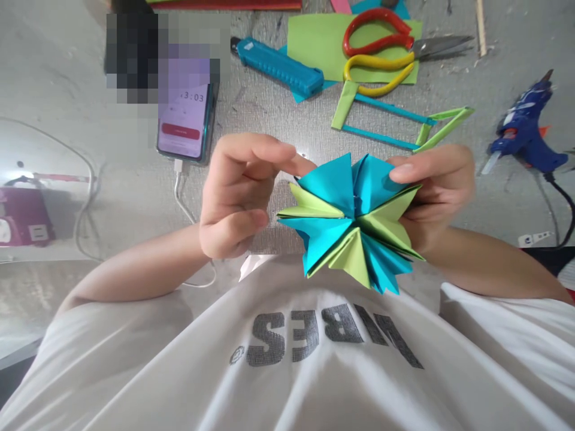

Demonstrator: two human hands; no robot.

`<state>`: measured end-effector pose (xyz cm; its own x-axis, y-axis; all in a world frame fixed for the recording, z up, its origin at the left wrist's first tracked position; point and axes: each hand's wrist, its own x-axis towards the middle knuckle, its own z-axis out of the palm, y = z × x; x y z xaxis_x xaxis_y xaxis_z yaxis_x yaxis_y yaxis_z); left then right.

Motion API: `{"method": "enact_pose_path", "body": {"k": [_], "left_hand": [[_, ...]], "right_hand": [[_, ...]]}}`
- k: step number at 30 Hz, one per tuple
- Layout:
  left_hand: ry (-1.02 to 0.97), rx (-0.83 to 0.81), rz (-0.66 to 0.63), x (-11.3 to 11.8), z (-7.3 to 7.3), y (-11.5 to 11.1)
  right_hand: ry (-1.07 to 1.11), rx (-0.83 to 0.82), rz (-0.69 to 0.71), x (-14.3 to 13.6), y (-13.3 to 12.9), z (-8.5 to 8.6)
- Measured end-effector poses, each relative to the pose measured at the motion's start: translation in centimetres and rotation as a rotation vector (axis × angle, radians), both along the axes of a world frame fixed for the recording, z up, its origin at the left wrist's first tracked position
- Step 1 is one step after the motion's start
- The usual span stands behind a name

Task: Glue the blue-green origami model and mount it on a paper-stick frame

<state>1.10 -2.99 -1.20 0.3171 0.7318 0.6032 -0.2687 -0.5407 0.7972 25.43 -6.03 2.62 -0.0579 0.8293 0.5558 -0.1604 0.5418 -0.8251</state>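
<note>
A folded paper flower (327, 227) in blue and light green is held up in front of my white shirt, its pleats fanned around a centre. My right hand (431, 191) grips its right side, the thumb on a blue fold and the other fingers partly hidden behind the paper. On the flower's left, my left hand (245, 194) has its fingers curled and apart; the index finger reaches to the upper left blue fold, and the thumb is clear of the paper. Beyond the flower lies a frame of blue and green paper strips (386, 108).
Red and yellow-handled scissors (380, 51) rest on green paper (314, 45), beside a blue cutter (281, 66). A blue glue gun (525, 129) lies at the right. At the left are a phone (182, 120) with its white cable (179, 194) and a purple box (24, 215).
</note>
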Motion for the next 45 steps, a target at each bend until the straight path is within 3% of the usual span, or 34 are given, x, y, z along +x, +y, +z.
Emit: {"method": "enact_pose_path", "body": {"k": [2, 6, 10, 12, 18, 24, 30, 33, 38, 41, 45], "left_hand": [[-0.027, 0.050, -0.068, -0.3, 0.7, 0.5], [0.061, -0.019, -0.109, -0.2, 1.4, 1.2], [-0.081, 0.255, 0.005, 0.9, 0.9, 1.9], [-0.106, 0.280, 0.041, 1.4, 0.8, 1.8], [-0.082, 0.129, -0.007, 1.3, 1.2, 0.6], [-0.085, 0.012, -0.180, 0.3, 2.2, 0.0], [-0.166, -0.008, -0.094, 0.8, 2.1, -0.2], [-0.179, 0.004, -0.141, 0.5, 2.5, -0.5], [-0.217, -0.326, -0.339, -0.2, 3.4, -0.8], [-0.225, -0.240, -0.267, -0.1, 2.6, 0.3], [0.004, -0.175, -0.167, 0.2, 1.4, 1.5]], "right_hand": [[-0.036, -0.041, 0.041, 0.2, 0.3, 0.3], [-0.009, -0.080, 0.061, 0.4, 0.8, 0.3], [0.078, -0.042, 0.004, 0.1, 1.2, -0.1], [0.084, -0.042, 0.010, 0.0, 1.3, -0.3], [0.088, -0.019, -0.012, 0.6, 1.7, -0.8], [0.084, 0.096, -0.023, 0.3, 2.2, -0.4], [0.044, 0.198, -0.008, 0.0, 2.6, 0.2], [0.039, 0.146, 0.019, 0.2, 2.2, 0.1], [0.034, 0.057, 0.066, 0.8, 1.3, -0.3], [0.032, 0.058, 0.082, 0.9, 1.3, -0.4], [0.011, 0.045, 0.120, 0.8, 1.3, -0.5]]}}
